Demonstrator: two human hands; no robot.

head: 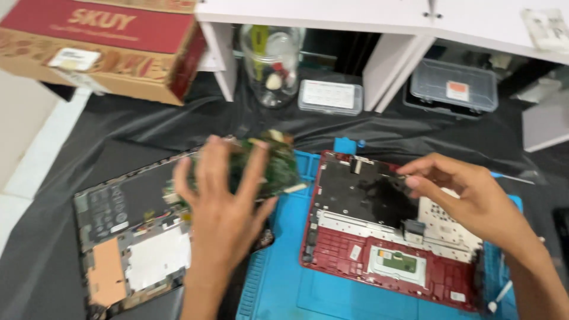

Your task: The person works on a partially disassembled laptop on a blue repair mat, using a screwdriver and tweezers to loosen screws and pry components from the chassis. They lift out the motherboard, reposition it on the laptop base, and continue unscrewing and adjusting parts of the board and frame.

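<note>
A green circuit board (269, 166) was gripped by the left hand (222, 207), at ten o'clock from the red laptop shell (385, 255). A black sheet (364, 192) inside the shell was pinched at two o'clock by the right hand (468, 198).

A wrinkled black cloth (118, 130) covers the floor beneath a low white shelf unit (379, 35); pale floor tiles (29, 154) show at left under even, bright light.

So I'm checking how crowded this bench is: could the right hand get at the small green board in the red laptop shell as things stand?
Probably yes. The right hand hovers over the red laptop shell, and the small green board lies uncovered just below it, with nothing lying over it.
</note>
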